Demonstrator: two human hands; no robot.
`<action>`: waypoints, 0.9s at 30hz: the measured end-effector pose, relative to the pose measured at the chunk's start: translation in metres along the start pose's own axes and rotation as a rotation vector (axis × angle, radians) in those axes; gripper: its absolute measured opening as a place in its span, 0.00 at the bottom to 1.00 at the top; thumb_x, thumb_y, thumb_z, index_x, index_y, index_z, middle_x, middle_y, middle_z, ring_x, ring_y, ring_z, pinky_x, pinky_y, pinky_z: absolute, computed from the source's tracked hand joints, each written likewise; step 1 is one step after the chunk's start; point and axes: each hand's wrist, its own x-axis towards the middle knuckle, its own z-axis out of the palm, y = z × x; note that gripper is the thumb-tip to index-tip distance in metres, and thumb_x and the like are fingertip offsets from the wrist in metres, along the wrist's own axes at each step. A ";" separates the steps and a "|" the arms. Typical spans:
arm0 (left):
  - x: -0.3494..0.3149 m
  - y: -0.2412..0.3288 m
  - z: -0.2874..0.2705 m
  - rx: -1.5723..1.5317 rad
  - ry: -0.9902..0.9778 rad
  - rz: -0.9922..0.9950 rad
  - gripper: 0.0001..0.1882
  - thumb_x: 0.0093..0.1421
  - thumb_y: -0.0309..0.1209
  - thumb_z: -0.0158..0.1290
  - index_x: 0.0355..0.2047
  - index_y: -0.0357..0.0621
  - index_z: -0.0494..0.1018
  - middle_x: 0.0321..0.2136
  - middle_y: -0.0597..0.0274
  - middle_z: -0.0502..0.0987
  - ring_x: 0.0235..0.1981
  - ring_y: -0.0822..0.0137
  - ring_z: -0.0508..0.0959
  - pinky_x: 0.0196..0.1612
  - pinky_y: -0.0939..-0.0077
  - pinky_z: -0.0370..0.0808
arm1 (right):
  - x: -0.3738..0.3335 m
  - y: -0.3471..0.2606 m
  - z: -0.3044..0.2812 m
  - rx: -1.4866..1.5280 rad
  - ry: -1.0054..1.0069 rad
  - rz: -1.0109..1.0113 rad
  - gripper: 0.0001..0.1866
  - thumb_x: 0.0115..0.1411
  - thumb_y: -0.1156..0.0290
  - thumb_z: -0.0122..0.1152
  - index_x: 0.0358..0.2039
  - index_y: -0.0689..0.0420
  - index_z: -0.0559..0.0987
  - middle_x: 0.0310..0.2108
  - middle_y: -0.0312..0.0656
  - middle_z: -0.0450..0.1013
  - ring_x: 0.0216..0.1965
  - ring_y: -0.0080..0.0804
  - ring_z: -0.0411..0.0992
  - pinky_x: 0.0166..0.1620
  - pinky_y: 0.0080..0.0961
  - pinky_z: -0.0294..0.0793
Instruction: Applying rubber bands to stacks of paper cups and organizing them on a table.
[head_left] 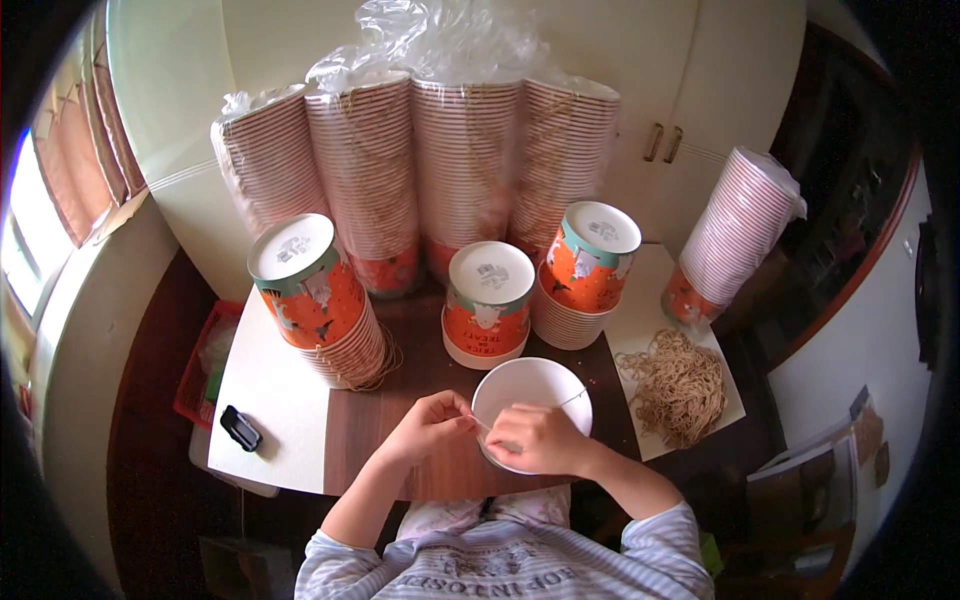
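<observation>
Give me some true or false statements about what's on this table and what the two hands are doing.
1. Both hands, left hand and right hand, pinch a thin string over the white cup. True.
2. The pile of string loops lies to the person's left. False: it lies on the right.
3. A small black tool sits on the left white sheet. True.
4. The tall cup stacks at the back are unwrapped. False: clear plastic covers them.
</observation>
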 end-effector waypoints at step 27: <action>-0.024 0.006 0.011 0.615 0.305 0.207 0.12 0.48 0.23 0.53 0.35 0.40 0.68 0.27 0.61 0.72 0.31 0.67 0.74 0.31 0.78 0.69 | 0.005 0.008 0.025 0.002 0.055 0.279 0.03 0.43 0.74 0.60 0.20 0.54 0.75 0.23 0.34 0.71 0.24 0.31 0.71 0.26 0.25 0.70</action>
